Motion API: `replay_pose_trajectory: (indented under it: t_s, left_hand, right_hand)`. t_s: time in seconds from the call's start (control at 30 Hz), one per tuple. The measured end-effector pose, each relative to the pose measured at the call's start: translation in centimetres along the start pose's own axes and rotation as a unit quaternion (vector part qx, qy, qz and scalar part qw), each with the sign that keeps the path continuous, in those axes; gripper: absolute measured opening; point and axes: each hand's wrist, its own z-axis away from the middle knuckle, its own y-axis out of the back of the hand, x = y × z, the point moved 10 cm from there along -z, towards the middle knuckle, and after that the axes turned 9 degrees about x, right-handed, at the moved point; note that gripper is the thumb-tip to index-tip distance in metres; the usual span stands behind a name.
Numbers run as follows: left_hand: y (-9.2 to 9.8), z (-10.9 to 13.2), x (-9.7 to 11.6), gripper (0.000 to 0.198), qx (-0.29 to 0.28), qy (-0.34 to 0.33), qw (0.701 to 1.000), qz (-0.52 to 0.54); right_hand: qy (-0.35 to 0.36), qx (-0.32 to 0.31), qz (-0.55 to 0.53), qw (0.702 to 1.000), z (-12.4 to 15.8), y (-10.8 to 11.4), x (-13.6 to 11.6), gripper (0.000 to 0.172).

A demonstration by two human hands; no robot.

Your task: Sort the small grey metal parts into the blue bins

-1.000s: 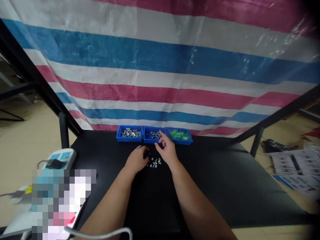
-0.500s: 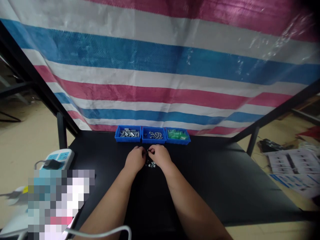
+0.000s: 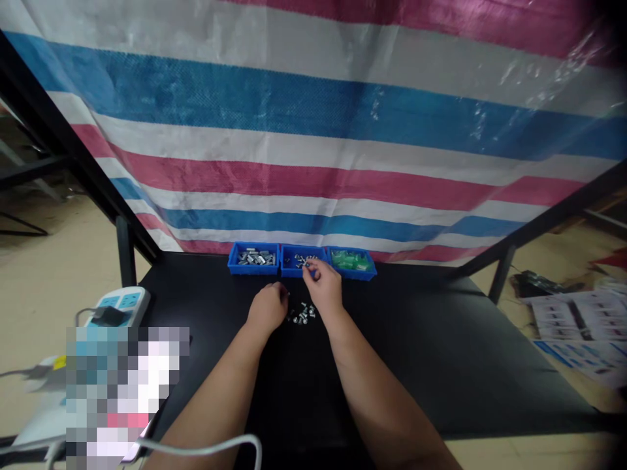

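Note:
My left hand (image 3: 267, 305) rests low over the black table with its fingers curled together; a tiny shiny bit shows by its fingertips, too small to name. Beside it, to the right, lies a loose pile of small metal screws (image 3: 304, 317). My right hand (image 3: 325, 286) is at the front edge of the middle blue bin (image 3: 290, 272), thumb and fingers pinched together over it. Whatever is in that pinch I cannot make out. More screws (image 3: 300, 260) lie inside this bin, partly covered by my right fingers.
The left blue bin (image 3: 253, 269) holds metal cylindrical pieces, the right one (image 3: 353, 273) green plastic pieces. A striped sheet (image 3: 313, 176) hangs behind the table (image 3: 416, 352). On the left are a power strip (image 3: 128, 300), a blurred-out object (image 3: 127, 391) and a white cable (image 3: 210, 449).
My right hand has moved away from my left hand, forward to the middle bin. More of the screw pile on the table now shows. My left hand has stayed nearly in place.

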Motion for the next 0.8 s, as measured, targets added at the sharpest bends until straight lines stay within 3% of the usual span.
replay_pose_trajectory:
  t_s: [0.1,0.2,0.33,0.47,0.67,0.8]
  left_hand:
    - [0.0,-0.1,-0.2,0.015,0.006,0.008,1.0,0.024]
    - [0.1,-0.3,-0.4,0.013,0.023,0.013,0.996,0.087]
    - [0.6,-0.5,0.0,0.014,0.048,0.011,0.979,0.2]
    - [1.5,-0.5,0.9,0.021,0.066,-0.004,0.961,0.268]
    - [2.2,-0.2,2.2,0.017,0.054,-0.056,0.968,0.238]
    - [2.2,-0.3,1.9,0.021,0.051,-0.081,0.981,0.168]
  right_hand:
    - [-0.022,0.022,0.022,0.999,-0.8,0.8,1.4,0.034]
    - [-0.001,0.016,0.013,1.0,-0.5,1.4,0.8,0.031]
    - [0.028,-0.089,-0.052,0.994,1.1,0.1,-1.3,0.021]
    - [-0.035,-0.155,-0.157,0.975,2.5,-1.9,-0.8,0.018]
    - [-0.164,-0.204,-0.276,0.925,3.9,-4.3,2.2,0.021]
    - [-0.154,-0.152,-0.259,0.941,3.1,-3.2,2.7,0.019]
